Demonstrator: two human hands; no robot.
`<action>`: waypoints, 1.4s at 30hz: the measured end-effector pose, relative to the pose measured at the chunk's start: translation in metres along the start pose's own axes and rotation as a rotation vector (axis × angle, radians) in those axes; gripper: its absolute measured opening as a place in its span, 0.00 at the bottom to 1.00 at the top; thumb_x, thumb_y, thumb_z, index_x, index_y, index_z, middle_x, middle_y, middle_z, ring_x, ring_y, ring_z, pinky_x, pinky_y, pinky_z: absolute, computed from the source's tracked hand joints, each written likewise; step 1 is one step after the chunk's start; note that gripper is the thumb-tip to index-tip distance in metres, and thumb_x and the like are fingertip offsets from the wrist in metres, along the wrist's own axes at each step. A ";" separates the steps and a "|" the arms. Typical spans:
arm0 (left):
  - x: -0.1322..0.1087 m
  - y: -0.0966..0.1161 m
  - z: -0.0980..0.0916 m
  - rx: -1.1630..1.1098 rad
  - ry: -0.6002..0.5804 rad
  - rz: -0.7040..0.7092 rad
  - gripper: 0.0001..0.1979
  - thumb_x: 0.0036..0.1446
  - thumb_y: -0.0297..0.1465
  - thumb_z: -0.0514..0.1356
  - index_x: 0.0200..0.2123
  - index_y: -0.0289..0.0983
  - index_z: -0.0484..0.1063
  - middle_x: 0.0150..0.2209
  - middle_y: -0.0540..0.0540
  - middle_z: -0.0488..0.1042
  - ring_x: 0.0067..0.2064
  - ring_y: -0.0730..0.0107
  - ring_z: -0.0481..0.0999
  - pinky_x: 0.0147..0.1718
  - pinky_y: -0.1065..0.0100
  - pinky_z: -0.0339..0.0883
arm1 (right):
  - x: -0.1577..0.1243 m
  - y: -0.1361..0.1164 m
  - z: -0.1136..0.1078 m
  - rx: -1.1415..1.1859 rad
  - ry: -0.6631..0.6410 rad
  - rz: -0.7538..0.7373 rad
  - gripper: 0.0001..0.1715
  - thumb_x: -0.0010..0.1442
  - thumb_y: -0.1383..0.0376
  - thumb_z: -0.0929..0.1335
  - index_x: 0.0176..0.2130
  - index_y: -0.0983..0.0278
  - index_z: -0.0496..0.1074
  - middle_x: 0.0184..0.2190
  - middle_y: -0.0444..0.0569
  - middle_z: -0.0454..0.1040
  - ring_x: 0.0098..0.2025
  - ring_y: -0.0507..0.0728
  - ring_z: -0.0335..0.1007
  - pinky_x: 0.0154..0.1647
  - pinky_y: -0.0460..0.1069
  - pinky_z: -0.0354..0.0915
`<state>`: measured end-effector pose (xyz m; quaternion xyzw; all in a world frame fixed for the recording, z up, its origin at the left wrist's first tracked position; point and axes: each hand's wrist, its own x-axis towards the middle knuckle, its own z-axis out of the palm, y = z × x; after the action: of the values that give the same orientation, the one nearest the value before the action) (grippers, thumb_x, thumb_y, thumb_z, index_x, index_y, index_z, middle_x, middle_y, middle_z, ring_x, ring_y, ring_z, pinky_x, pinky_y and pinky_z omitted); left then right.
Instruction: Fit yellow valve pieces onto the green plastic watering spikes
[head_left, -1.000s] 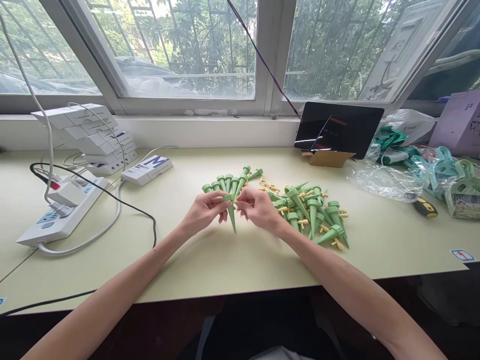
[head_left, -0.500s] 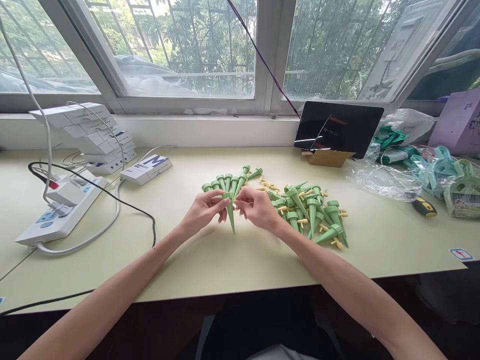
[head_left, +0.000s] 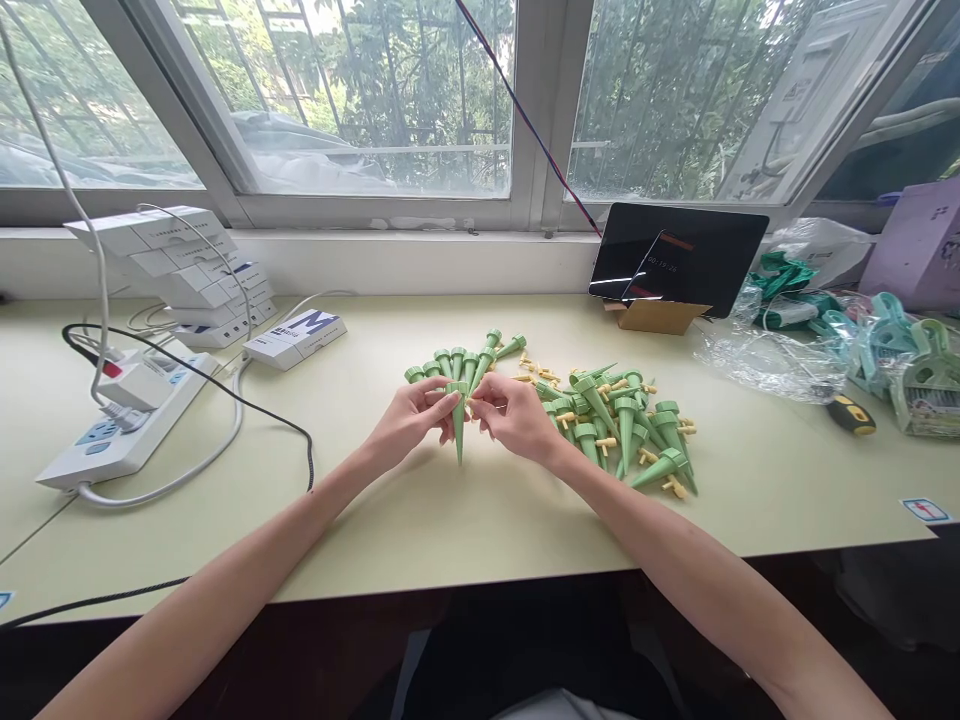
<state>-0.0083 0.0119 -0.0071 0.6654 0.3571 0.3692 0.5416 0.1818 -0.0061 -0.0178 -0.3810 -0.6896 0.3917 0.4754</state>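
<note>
My left hand (head_left: 411,418) is closed on a green plant watering spike (head_left: 459,425), cap up and tip pointing down over the table. Close against its right side, my right hand (head_left: 514,415) pinches a small yellow valve (head_left: 470,402), mostly covered by the fingers. Behind both hands lies a fan of several green spikes (head_left: 457,358), caps facing away from me. To the right of my right hand is a heap of green spikes (head_left: 626,415), many with yellow valves. Loose yellow valves (head_left: 544,372) lie behind that heap.
At left stand a white power strip (head_left: 112,455) with cables, stacked white boxes (head_left: 202,270) and a single white box (head_left: 296,338). A tablet (head_left: 675,255) leans on a cardboard stand (head_left: 664,317) at the back. Plastic wrapping (head_left: 772,360) and a yellow-black tool (head_left: 851,414) lie at right.
The spike's tip in my left hand has swung slightly left, so the spike hangs more upright. My right hand stays at its side.
</note>
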 end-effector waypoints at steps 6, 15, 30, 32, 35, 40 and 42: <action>0.002 -0.004 0.000 -0.104 0.007 -0.059 0.17 0.60 0.44 0.63 0.42 0.36 0.69 0.28 0.45 0.77 0.32 0.64 0.78 0.23 0.69 0.66 | 0.000 0.001 0.003 0.032 0.002 -0.005 0.10 0.62 0.62 0.66 0.30 0.62 0.65 0.25 0.43 0.72 0.22 0.50 0.66 0.23 0.45 0.64; 0.005 0.003 0.001 -0.195 -0.039 -0.183 0.16 0.60 0.45 0.62 0.37 0.36 0.68 0.23 0.50 0.71 0.19 0.76 0.66 0.17 0.74 0.58 | -0.003 -0.007 0.005 0.019 0.023 -0.042 0.19 0.63 0.51 0.67 0.30 0.62 0.67 0.24 0.43 0.73 0.21 0.50 0.67 0.24 0.46 0.65; 0.003 0.003 0.001 -0.103 -0.082 -0.267 0.19 0.60 0.48 0.60 0.31 0.36 0.70 0.22 0.52 0.65 0.17 0.82 0.56 0.14 0.76 0.46 | -0.004 -0.006 0.008 -0.084 0.010 -0.082 0.16 0.64 0.55 0.67 0.29 0.61 0.67 0.22 0.42 0.70 0.20 0.49 0.62 0.25 0.46 0.61; 0.003 0.004 0.002 -0.105 -0.063 -0.266 0.18 0.59 0.47 0.62 0.33 0.37 0.71 0.21 0.53 0.64 0.18 0.80 0.58 0.15 0.76 0.48 | -0.004 -0.005 0.008 -0.121 0.013 -0.089 0.15 0.64 0.56 0.67 0.29 0.61 0.67 0.21 0.41 0.69 0.21 0.49 0.60 0.25 0.46 0.59; 0.003 0.002 0.001 -0.105 -0.056 -0.262 0.17 0.58 0.47 0.63 0.36 0.37 0.71 0.21 0.52 0.67 0.19 0.79 0.61 0.16 0.75 0.52 | -0.004 -0.003 0.009 -0.173 0.030 -0.120 0.14 0.64 0.59 0.66 0.28 0.62 0.67 0.21 0.41 0.68 0.21 0.49 0.56 0.24 0.45 0.57; 0.005 -0.002 -0.001 -0.069 -0.008 -0.250 0.18 0.56 0.45 0.66 0.40 0.38 0.70 0.26 0.49 0.73 0.19 0.81 0.60 0.17 0.76 0.48 | -0.004 -0.003 0.009 -0.230 0.050 -0.145 0.14 0.65 0.61 0.66 0.27 0.62 0.68 0.19 0.40 0.67 0.20 0.48 0.54 0.25 0.45 0.55; 0.005 -0.002 -0.001 -0.055 0.003 -0.259 0.18 0.55 0.45 0.66 0.40 0.38 0.69 0.26 0.49 0.74 0.20 0.82 0.58 0.17 0.77 0.47 | -0.004 -0.002 0.009 -0.260 0.065 -0.143 0.14 0.64 0.61 0.66 0.27 0.63 0.69 0.18 0.39 0.65 0.20 0.48 0.53 0.25 0.45 0.54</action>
<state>-0.0069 0.0172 -0.0087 0.5981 0.4306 0.3070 0.6021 0.1744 -0.0119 -0.0198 -0.4019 -0.7441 0.2518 0.4706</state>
